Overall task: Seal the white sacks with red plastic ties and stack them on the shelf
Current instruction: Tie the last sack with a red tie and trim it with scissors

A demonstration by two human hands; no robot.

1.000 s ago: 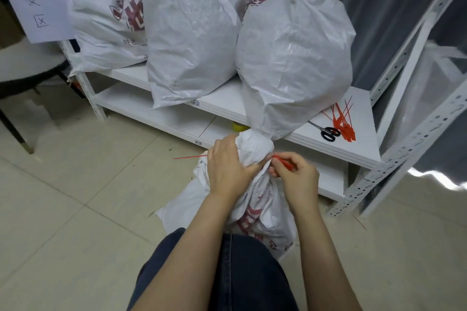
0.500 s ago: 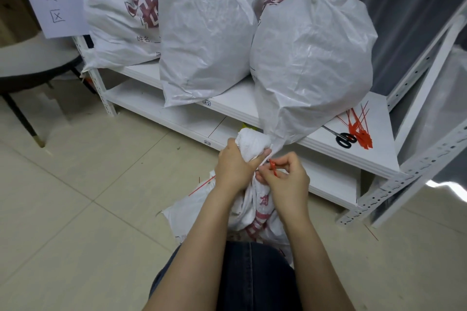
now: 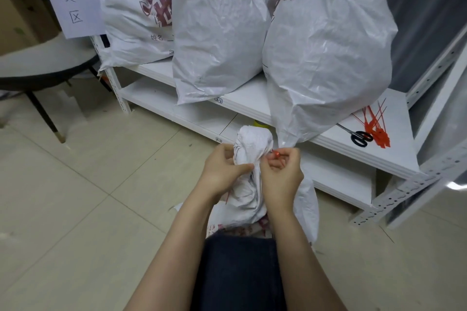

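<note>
The shelf (image 3: 399, 154) is seen from 11 to 3 o'clock, with three full sacks (image 3: 219, 33) stood on it. The floor sack (image 3: 252, 139) is set at centre, at 6 o'clock of the shelf edge. Its bunched neck is gripped by the left hand (image 3: 222, 171). The red tie (image 3: 276, 153), at the neck's 3 o'clock, is pinched by the right hand (image 3: 280, 174). Spare ties (image 3: 376, 129) and scissors (image 3: 358, 135) are laid at 2 o'clock.

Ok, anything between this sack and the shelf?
Yes. Three filled sacks crowd the shelf, the nearest sack overhanging the edge beside the floor sack; scissors and spare ties lie on its bare right end.
</note>
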